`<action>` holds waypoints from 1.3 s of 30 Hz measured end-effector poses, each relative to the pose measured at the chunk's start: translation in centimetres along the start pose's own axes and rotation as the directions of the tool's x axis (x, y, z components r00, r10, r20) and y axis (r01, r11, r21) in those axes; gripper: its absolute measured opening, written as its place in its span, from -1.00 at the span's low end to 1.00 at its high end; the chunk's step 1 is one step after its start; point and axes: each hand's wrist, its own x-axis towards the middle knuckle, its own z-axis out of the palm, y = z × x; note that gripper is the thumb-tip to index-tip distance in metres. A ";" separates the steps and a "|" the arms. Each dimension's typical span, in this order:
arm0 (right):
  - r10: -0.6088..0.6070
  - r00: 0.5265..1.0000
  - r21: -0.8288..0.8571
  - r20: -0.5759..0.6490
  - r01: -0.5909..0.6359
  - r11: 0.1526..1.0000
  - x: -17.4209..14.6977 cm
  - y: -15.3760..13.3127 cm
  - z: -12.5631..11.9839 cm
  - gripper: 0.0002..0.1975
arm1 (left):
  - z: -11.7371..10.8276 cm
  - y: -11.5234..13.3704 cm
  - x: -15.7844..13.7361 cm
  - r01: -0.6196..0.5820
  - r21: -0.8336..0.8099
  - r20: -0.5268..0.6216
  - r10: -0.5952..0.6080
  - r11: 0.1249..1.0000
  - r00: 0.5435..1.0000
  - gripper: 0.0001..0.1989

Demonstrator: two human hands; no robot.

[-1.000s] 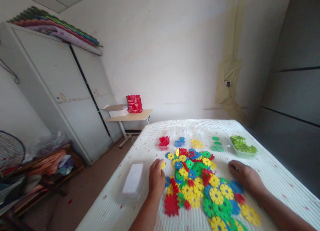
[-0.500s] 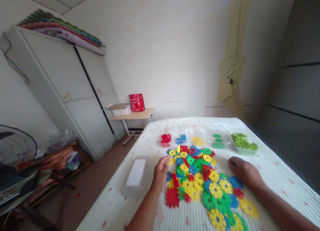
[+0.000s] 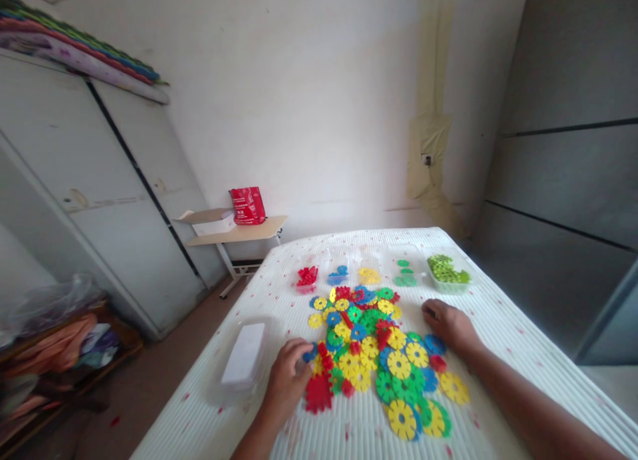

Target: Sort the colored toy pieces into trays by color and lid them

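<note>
Flower-shaped plastic discs (image 3: pixel 399 365) in yellow, green, blue and red lie in a loose pile on the table. My left hand (image 3: pixel 288 370) is at the pile's left edge, thumb and fingers apart around a blue notched disc (image 3: pixel 310 352). I cannot tell whether they touch it. Just below that hand lies a red square notched piece (image 3: pixel 319 392). To the right of the pile my right hand (image 3: pixel 451 326) rests on the cloth with its fingers curled in. Whatever they may hold is hidden.
Clear tubs along the back hold red pieces (image 3: pixel 308 276), blue discs (image 3: pixel 339 274), yellow discs (image 3: pixel 369 275), green discs (image 3: pixel 405 272) and light green pieces (image 3: pixel 446 270). A lidded clear box (image 3: pixel 244 357) with a white block stands at left. Behind, a side table (image 3: pixel 249 230) carries a red bag (image 3: pixel 247 206).
The view has turned right, so everything sits further left. My left hand has drawn back towards me, from the pile's upper left to the blue disc. My right hand stays beside the pile.
</note>
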 end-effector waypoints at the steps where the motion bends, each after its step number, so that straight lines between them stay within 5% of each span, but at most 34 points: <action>1: 0.010 1.000 0.003 0.010 -0.010 1.000 0.0 -0.3 -0.2 -0.78 | -0.1 -0.2 0.0 -0.007 0.016 0.013 0.007 1.000 1.000 -0.71; 6: 0.074 0.994 0.161 0.083 -0.087 0.983 0.1 -0.9 -1.9 -0.76 | 0.2 -0.8 0.6 -0.038 0.084 0.017 0.036 0.996 0.999 -0.70; 10: -0.015 0.959 0.449 0.283 -0.118 0.886 0.0 0.1 -3.7 -0.72 | 0.4 -1.0 1.0 -0.079 0.138 -0.016 0.082 0.987 0.996 -0.69; 15: -0.111 0.884 0.512 0.453 -0.156 0.845 -1.6 1.1 -5.7 -0.52 | -0.1 -1.3 0.7 0.070 0.111 -0.178 -0.050 0.991 0.983 -0.62; 18: -0.158 0.923 0.448 0.350 -0.017 0.894 -4.0 0.8 -6.0 -0.25 | -0.6 -0.7 -0.7 0.015 0.091 -0.179 0.002 0.996 0.984 -0.64; 24: -0.281 0.922 0.136 0.266 0.252 0.958 -10.4 -0.7 -2.0 0.06 | 0.3 1.7 -5.2 -0.254 0.054 0.091 0.248 0.966 0.964 -0.66; 29: -0.312 0.943 0.081 0.117 0.305 0.949 -10.7 -3.0 0.8 -0.10 | 2.9 3.9 -5.7 -0.301 0.050 0.127 0.293 0.952 0.948 -0.66; 34: -0.302 0.953 0.251 0.014 0.289 0.924 -7.2 -5.7 1.3 -0.19 | 4.7 6.5 -3.8 -0.249 -0.037 0.220 0.251 0.968 0.943 -0.69; 39: -0.262 0.964 0.436 -0.050 0.257 0.862 -4.5 -7.9 2.6 -0.38 | 5.8 7.5 -2.0 -0.113 -0.178 0.140 0.139 0.977 0.980 -0.70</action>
